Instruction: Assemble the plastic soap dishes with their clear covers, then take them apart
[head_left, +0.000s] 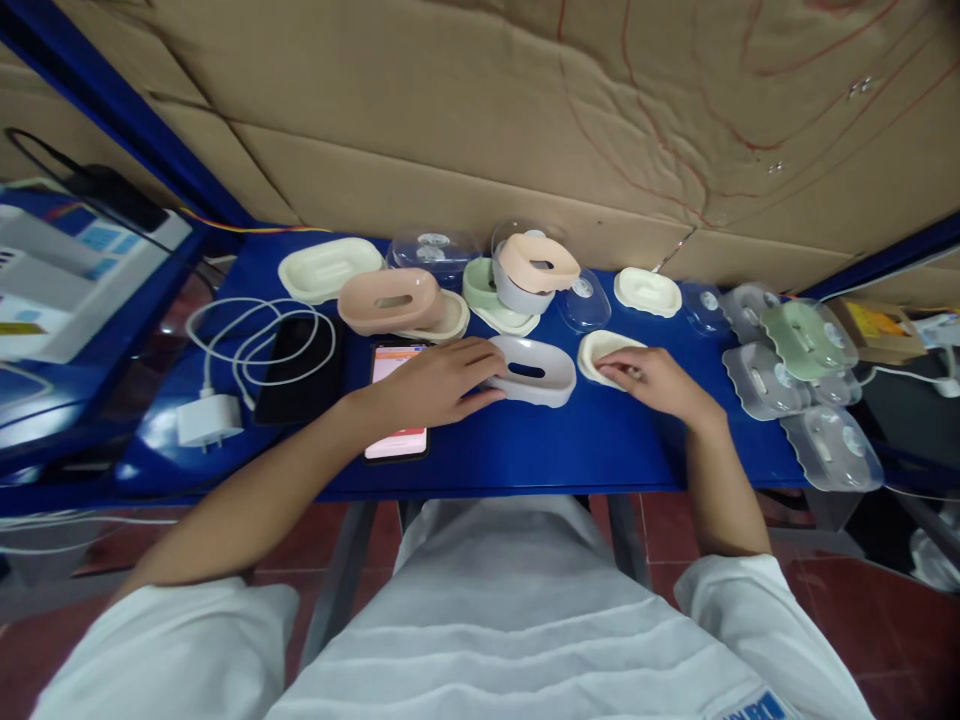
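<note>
My left hand (pixel 439 380) rests over the left end of a grey oval soap-dish base (pixel 534 370) on the blue table (pixel 570 445), fingers curled round its edge. My right hand (pixel 654 381) lies on a cream oval insert tray (pixel 606 352) just right of the grey base, fingertips pressed on its rim. Under my left wrist a phone (pixel 396 440) with a lit pinkish screen lies flat.
More soap-dish parts sit behind: a cream tray (pixel 328 268), a pink base (pixel 388 300), a green and pink stack (pixel 525 275), clear lids (pixel 825 445) and a green tray (pixel 799 338) at right. A dark phone (pixel 296 375) and white charger with cable (pixel 210 418) lie left.
</note>
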